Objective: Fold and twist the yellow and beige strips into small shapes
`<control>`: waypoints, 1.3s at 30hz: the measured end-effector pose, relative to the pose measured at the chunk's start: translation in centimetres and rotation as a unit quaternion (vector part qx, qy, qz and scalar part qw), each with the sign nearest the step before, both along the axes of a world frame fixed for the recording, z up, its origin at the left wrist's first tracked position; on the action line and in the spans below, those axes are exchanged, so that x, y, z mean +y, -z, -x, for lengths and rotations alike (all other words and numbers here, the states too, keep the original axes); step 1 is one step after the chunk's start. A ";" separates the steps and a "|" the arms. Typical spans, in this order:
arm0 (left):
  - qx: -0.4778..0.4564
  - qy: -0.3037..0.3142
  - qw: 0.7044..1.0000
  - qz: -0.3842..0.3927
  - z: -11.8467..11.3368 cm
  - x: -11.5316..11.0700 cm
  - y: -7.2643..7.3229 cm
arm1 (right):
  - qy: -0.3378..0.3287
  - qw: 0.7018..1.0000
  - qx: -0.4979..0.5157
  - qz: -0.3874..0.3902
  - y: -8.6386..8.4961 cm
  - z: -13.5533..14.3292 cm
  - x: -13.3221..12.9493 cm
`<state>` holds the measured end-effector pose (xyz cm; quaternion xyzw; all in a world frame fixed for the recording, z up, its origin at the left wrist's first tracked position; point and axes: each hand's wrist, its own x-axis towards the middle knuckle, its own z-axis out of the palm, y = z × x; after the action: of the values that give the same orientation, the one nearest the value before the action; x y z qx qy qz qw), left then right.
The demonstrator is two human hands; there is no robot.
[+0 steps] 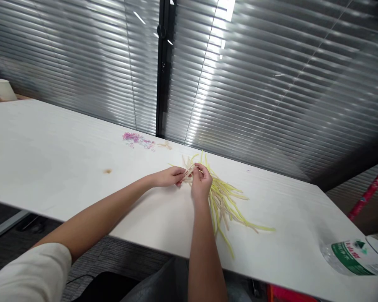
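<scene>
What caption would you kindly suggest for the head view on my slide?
Left hand and right hand hold thin pale material beside yellow and beige strips on a white table.

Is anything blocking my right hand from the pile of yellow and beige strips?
Nothing visible does: your right hand, holding pale strips with the left hand, is right beside the yellow and beige strips. The green-labelled plastic bottle sits well off to the right.
</scene>
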<state>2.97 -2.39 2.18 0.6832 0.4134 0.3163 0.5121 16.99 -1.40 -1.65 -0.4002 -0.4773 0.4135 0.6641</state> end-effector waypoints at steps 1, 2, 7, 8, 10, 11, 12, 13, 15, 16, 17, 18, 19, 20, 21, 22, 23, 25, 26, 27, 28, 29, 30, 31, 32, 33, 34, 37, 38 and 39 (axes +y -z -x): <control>0.004 0.004 1.000 0.003 0.0 0.0 -0.1 | 0.001 1.000 0.001 -0.004 0.0 0.0 0.0; 0.007 0.008 1.000 0.006 0.0 -0.1 -0.1 | 0.002 1.000 -0.002 -0.008 -0.1 0.0 0.0; 0.020 0.034 0.999 0.004 0.1 -0.1 0.0 | -0.004 1.000 -0.013 -0.012 -0.2 0.0 -0.1; 0.028 0.036 0.999 0.001 0.1 -0.1 0.0 | -0.007 1.000 -0.007 -0.010 -0.2 0.0 -0.2; 0.046 0.032 0.998 -0.003 0.0 -0.2 -0.1 | -0.012 1.000 0.008 -0.004 -0.3 0.1 -0.2; 0.053 0.030 0.998 -0.004 -0.1 -0.2 -0.1 | -0.013 1.000 0.014 0.000 -0.4 0.1 -0.2; 0.059 0.031 0.998 -0.007 -0.1 -0.3 -0.2 | -0.013 1.000 0.020 0.004 -0.4 0.1 -0.2; 0.066 0.035 0.997 -0.012 -0.2 -0.3 -0.2 | -0.014 1.000 0.025 0.008 -0.5 0.1 -0.3; 0.081 0.046 0.995 -0.026 -0.2 -0.3 -0.4 | -0.020 0.999 0.036 0.019 -0.6 0.1 -0.3; 0.090 0.052 0.994 -0.034 -0.2 -0.3 -0.4 | -0.027 0.998 0.044 0.026 -0.6 0.1 -0.3; 0.102 0.056 0.992 -0.041 -0.1 -0.3 -0.4 | -0.034 0.997 0.053 0.035 -0.6 0.1 -0.4; 0.116 0.059 0.990 -0.048 -0.1 -0.3 -0.4 | -0.043 0.996 0.061 0.045 -0.7 0.1 -0.4; 0.131 0.061 0.988 -0.053 0.0 -0.3 -0.4 | -0.051 0.995 0.069 0.053 -0.7 0.1 -0.5; 0.146 0.063 0.986 -0.058 0.1 -0.2 -0.4 | -0.057 0.994 0.075 0.060 -0.7 0.1 -0.5; 0.158 0.064 0.983 -0.062 0.1 -0.2 -0.3 | -0.062 0.993 0.080 0.065 -0.6 0.1 -0.5; 0.168 0.065 0.981 -0.065 0.2 -0.1 -0.2 | -0.065 0.992 0.083 0.067 -0.6 0.1 -0.5; 0.176 0.066 0.980 -0.067 0.3 -0.1 -0.1 | -0.067 0.992 0.084 0.069 -0.6 0.1 -0.6; 0.186 0.074 0.977 -0.068 0.3 0.0 0.1 | -0.072 0.992 0.081 0.071 -0.5 0.1 -0.6; 0.191 0.078 0.976 -0.069 0.3 0.0 0.1 | -0.075 0.992 0.077 0.071 -0.4 0.1 -0.5; 0.196 0.082 0.974 -0.072 0.3 0.0 0.2 | -0.077 0.992 0.073 0.071 -0.4 0.1 -0.5; 0.202 0.085 0.973 -0.078 0.3 0.0 0.2 | -0.078 0.992 0.068 0.070 -0.3 0.0 -0.5; 0.209 0.085 0.971 -0.084 0.3 0.0 0.2 | -0.080 0.992 0.064 0.069 -0.3 0.0 -0.5; 0.216 0.084 0.968 -0.091 0.2 -0.1 0.1 | -0.082 0.993 0.060 0.067 -0.2 0.0 -0.5; 0.223 0.082 0.966 -0.097 0.2 -0.1 0.0 | -0.084 0.993 0.056 0.065 -0.2 0.0 -0.5; 0.228 0.080 0.965 -0.101 0.1 -0.2 -0.1 | -0.087 0.993 0.053 0.064 -0.2 0.0 -0.4; 0.231 0.080 0.964 -0.102 0.1 -0.2 -0.2 | -0.089 0.993 0.051 0.061 -0.2 0.0 -0.4; 0.230 0.082 0.964 -0.102 0.1 -0.3 -0.3 | -0.089 0.993 0.050 0.059 -0.3 0.1 -0.4; 0.208 0.085 0.970 -0.090 0.0 -0.3 -0.4 | -0.077 0.995 0.050 0.049 -0.3 0.1 -0.3; 0.194 0.084 0.974 -0.080 0.0 -0.3 -0.4 | -0.071 0.995 0.047 0.042 -0.4 0.0 -0.3; 0.176 0.081 0.979 -0.064 0.0 -0.3 -0.3 | -0.064 0.996 0.042 0.034 -0.4 0.0 -0.3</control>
<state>3.01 -2.68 2.53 0.7909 0.4191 0.1749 0.4102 16.98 -1.68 -1.24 -0.3738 -0.4588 0.4876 0.6419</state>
